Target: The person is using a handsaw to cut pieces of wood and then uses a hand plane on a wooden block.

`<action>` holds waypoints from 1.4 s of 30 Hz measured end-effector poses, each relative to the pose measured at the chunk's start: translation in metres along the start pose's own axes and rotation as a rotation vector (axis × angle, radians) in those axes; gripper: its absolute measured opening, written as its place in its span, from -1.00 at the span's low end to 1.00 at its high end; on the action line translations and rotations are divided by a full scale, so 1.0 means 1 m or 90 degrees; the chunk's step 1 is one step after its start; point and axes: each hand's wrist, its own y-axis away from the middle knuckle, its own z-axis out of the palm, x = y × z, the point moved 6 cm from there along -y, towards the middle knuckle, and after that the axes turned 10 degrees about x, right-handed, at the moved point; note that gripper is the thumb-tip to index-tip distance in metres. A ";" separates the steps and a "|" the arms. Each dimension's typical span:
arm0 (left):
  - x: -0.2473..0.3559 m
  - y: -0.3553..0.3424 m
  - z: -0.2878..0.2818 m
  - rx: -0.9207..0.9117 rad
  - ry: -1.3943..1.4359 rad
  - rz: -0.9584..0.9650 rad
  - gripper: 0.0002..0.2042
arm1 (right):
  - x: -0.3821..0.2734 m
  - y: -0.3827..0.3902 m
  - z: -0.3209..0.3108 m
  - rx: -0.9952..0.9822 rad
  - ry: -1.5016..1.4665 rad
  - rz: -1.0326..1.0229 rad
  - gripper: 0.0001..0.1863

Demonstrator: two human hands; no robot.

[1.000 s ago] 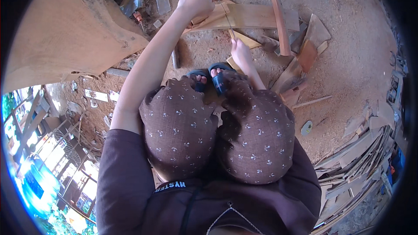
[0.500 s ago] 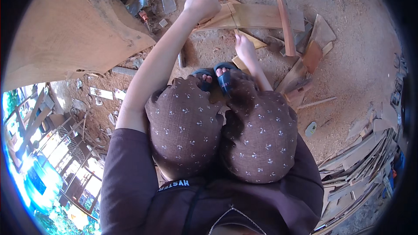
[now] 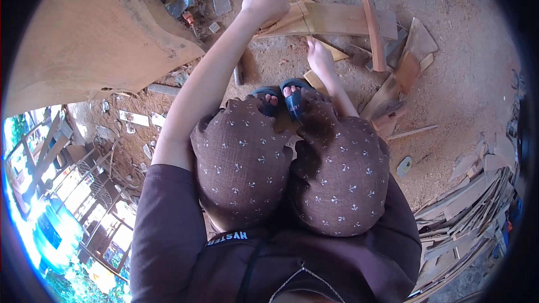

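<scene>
White capital letters [image 3: 227, 238] stand on the dark T-shirt [image 3: 224, 272], partly lost in a fold; pale lettering [image 3: 294, 104] on the right sandal [image 3: 292, 97] is too small to read.

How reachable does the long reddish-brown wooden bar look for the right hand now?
Likely yes: the bar lies right of the right hand, with only low yellowish and brown wood scraps between. Its fingers seem closed on a thin dark strip, though, so may need freeing first.

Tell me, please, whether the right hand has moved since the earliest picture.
Yes: the right hand has moved forward, closer to the wide wooden board.
</scene>
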 end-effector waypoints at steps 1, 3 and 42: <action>-0.006 0.002 0.002 0.011 0.001 0.002 -0.74 | 0.009 0.022 0.000 -0.035 0.009 0.050 -0.62; -0.009 -0.002 0.004 0.017 0.006 0.009 -0.74 | 0.019 0.038 -0.005 -0.069 0.022 0.107 -0.62; -0.011 -0.005 0.010 -0.006 -0.069 0.024 -0.75 | 0.012 0.038 -0.018 -0.067 0.047 0.091 -0.65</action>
